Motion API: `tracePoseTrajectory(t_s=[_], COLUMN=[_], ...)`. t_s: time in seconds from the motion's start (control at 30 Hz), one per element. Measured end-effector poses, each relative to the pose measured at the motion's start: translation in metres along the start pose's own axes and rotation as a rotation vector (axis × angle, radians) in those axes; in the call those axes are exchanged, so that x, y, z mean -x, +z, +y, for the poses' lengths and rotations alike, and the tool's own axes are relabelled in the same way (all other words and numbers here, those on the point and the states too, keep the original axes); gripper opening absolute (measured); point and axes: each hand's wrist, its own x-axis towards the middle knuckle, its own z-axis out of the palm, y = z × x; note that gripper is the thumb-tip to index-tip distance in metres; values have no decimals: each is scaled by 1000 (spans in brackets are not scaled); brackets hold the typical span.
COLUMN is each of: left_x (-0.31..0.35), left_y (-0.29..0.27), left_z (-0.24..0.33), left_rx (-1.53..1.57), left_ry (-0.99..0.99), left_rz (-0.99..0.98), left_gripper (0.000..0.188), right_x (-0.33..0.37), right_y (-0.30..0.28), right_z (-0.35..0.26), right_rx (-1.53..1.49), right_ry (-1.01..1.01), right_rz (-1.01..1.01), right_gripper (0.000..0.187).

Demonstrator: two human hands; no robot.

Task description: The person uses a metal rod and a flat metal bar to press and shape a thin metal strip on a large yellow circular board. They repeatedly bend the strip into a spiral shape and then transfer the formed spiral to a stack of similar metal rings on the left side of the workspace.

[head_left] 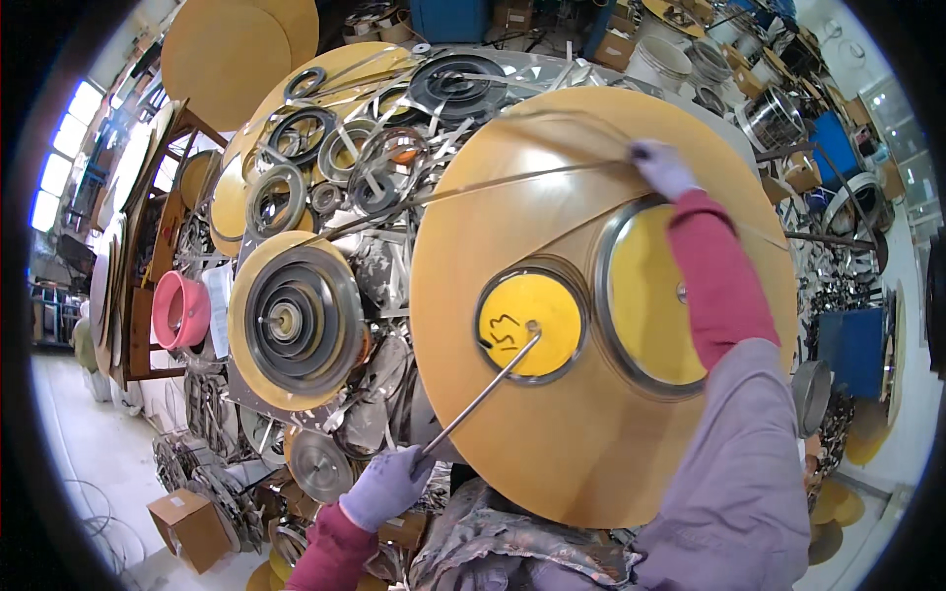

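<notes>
My left hand (pixel 391 485), in a pale lilac glove, is closed around the near end of a thin metal rod (pixel 483 394). The rod's far end meets the hub of a small yellow disc (pixel 522 305) with dark marks and a metal rim. Over the far right part of a large tan round board (pixel 473 433), my gloved right hand (pixel 665 169) has its fingers closed on a long thin metal strip (pixel 493 181), somewhat blurred. Leftward, the strip runs toward a stepped coil of metal rings (pixel 286 320). A larger yellow disc (pixel 641 295) lies partly under my right arm.
Rings and coils (pixel 276 202) crowd the bench beyond the stepped coil, among loose strip scraps. A pink tub (pixel 179 310) stands at the left by a wooden rack (pixel 163 236). A cardboard box (pixel 192 530) sits on the floor. Blue bins (pixel 852 364) are at the right.
</notes>
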Motion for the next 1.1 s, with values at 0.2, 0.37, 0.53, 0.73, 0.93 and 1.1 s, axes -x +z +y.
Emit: tracePoseTrajectory(t_s=[0.2, 0.37, 0.53, 0.73, 0.93, 1.1], left_x=[-9, -28, -50, -50, -46, -34], left_y=[12, 9, 1, -12, -15, -11], left_z=[2, -7, -20, -13, -27, -39], left_rx=[8, -23, -89, -125, -150, -188], left_ry=[64, 84, 173, 195, 211, 179], left_rz=[53, 100, 103, 84, 23, 0], left_gripper=[18, 20, 24, 29, 34, 34], right_x=[312, 556, 561, 627, 637, 560], right_y=[-88, -96, -144, -159, -163, -131], right_z=[259, 176, 2, -62, -129, -223], right_rx=[426, -250, -642, -988, -944, -1057], right_ry=[547, 853, 969, 1197, 1132, 1131], right_rz=[121, 35, 183, -4, -307, -300], right_gripper=[36, 38, 43, 47, 48, 46])
